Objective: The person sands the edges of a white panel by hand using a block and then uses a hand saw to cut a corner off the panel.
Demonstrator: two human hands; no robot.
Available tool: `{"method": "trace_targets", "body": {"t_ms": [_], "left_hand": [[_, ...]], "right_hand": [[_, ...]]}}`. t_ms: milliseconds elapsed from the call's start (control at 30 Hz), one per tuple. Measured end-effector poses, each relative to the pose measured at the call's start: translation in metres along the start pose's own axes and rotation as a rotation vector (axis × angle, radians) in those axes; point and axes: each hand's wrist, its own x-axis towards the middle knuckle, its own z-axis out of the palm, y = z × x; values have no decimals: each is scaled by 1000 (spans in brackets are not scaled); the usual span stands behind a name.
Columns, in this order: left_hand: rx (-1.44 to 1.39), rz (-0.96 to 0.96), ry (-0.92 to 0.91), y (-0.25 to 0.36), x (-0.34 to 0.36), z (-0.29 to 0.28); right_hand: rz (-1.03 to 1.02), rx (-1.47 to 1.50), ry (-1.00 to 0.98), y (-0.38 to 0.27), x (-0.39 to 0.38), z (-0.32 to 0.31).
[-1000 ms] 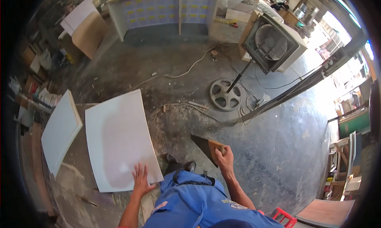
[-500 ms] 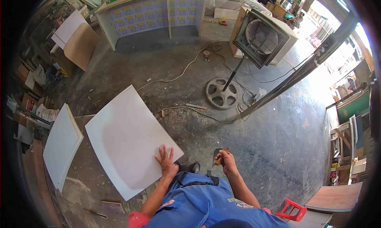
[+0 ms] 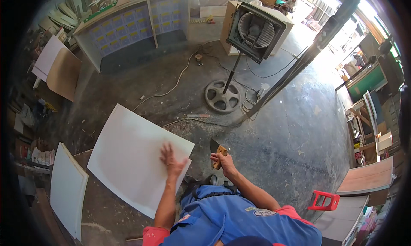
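Observation:
My left hand (image 3: 171,160), fingers spread, is over the upper right part of a large white sheet (image 3: 132,151), at its surface; whether it presses cannot be told. My right hand (image 3: 223,163) grips the wooden handle of a handsaw (image 3: 215,144) just right of the sheet. The saw's dark blade is seen foreshortened. A second stack of white boards (image 3: 68,190) stands to the left of the sheet.
A fan on a round-based stand (image 3: 254,31), cords (image 3: 182,74) and a dark post (image 3: 299,61) stand ahead. A cabinet (image 3: 152,23) is at the back. A red stool (image 3: 323,199) and leaning boards (image 3: 364,177) are to the right. A person (image 3: 287,5) is far off.
The white sheet has turned, its near right corner swinging up and right. My left hand has moved up with it. My right hand and the saw have shifted left and tilted.

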Motion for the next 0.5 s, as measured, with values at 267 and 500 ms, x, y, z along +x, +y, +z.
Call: {"method": "trace_targets", "body": {"t_ms": [267,500], "left_hand": [[373,-370,512,-222,29,-120],[642,-549,489,-207,29,-141]], "right_hand": [[-48,-372,33,-41,-5,17],[-208,-561,29,-41,26,35]]}}
